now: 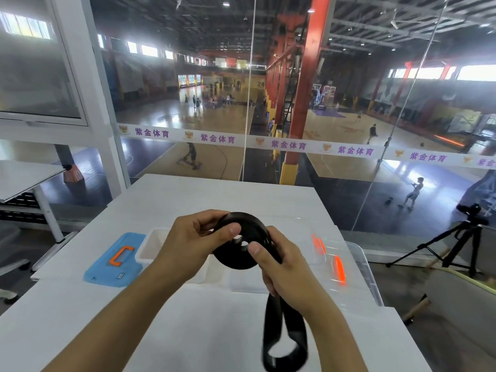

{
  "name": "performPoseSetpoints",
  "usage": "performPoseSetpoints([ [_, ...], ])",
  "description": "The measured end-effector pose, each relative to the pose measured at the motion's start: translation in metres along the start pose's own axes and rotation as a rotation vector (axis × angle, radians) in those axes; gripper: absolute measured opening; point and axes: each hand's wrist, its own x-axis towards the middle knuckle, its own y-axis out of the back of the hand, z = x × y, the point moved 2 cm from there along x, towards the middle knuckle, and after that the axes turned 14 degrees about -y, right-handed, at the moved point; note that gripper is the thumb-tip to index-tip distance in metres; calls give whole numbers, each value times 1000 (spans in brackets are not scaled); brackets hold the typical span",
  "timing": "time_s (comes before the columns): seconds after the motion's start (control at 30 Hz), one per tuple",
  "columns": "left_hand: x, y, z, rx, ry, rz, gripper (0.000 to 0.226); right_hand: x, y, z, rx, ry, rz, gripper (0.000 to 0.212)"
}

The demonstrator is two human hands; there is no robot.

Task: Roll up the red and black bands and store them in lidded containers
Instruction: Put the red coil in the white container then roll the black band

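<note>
A black band [239, 253] is held above the white table [188, 331], partly wound into a thick roll. My left hand [196, 242] grips the roll's left side, thumb on its face. My right hand [279, 264] grips the right side with the thumb on the roll. The band's loose end [284, 342] hangs down from my right hand in a loop, blurred. An open white container [153, 245] sits behind my left hand. Its blue lid [112, 261] with an orange handle lies to its left. No red band is visible.
A clear lidded box [357, 269] with orange latches stands at the table's right, near its edge. Behind the table a glass wall overlooks a sports hall. A tripod [453, 242] stands on the floor to the right. Another desk is at the left.
</note>
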Motion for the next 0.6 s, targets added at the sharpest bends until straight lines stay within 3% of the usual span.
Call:
performPoseSetpoints([
  [0.17,-8,-20,-8,-169,70,253,16,6,-16,8,131,-19,155,14],
  [0.27,-25,-44,-15,-340,158,378,38,11,-23,13,178,12,310,18],
  [0.37,-33,-49,-21,-356,223,405,42,11,-22,18,120,6,293,20],
  [0.47,-28,-33,-23,-290,266,271,27,10,-10,21,62,-11,183,18],
  [0.6,-12,-4,-8,-64,233,-184,24,4,3,12,-109,5,68,16],
])
